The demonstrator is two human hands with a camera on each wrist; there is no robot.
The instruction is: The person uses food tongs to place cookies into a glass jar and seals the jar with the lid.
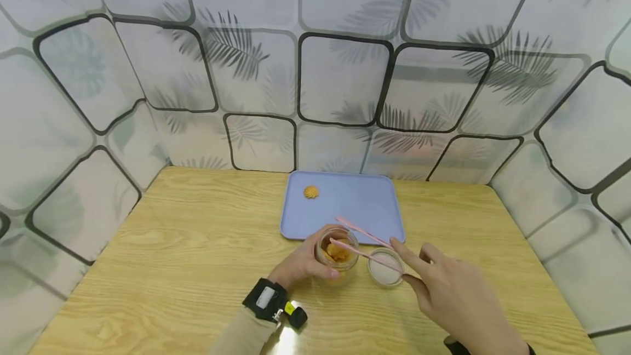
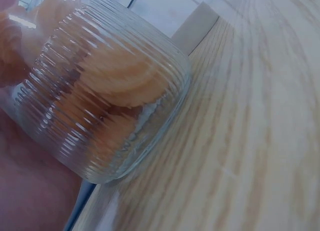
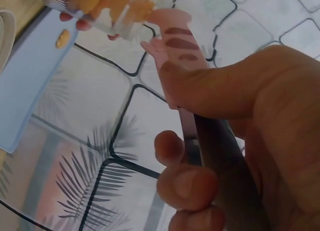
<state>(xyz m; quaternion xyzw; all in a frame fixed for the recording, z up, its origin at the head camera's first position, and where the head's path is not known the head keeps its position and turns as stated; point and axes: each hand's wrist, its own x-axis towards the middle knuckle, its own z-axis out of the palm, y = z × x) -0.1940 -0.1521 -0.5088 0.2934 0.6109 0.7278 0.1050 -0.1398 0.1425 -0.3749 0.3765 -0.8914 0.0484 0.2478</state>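
My left hand point(image 1: 308, 264) grips a ribbed clear glass jar point(image 2: 165, 71) around its side, with its open mouth facing up in the head view. Orange-yellow swirled cookies point(image 1: 337, 251) lie inside it. With thumb and fingers, my right hand point(image 1: 451, 284) holds pink-tipped tongs point(image 3: 182, 46), their metal part showing in the right wrist view. The tongs' arms are spread: one tip overlaps the jar's mouth, the other reaches past the rim toward the tray. Just right of the jar lies a round jar lid point(image 1: 386, 274), beneath the tongs in the head view.
A blue rectangular tray point(image 1: 355, 199) lies behind the jar, with one swirled cookie point(image 1: 311, 192) near its far left corner. All of this stands on a wood-grain table point(image 1: 197, 234). Patterned curtain-like sheets point(image 1: 261, 141) enclose its back and sides.
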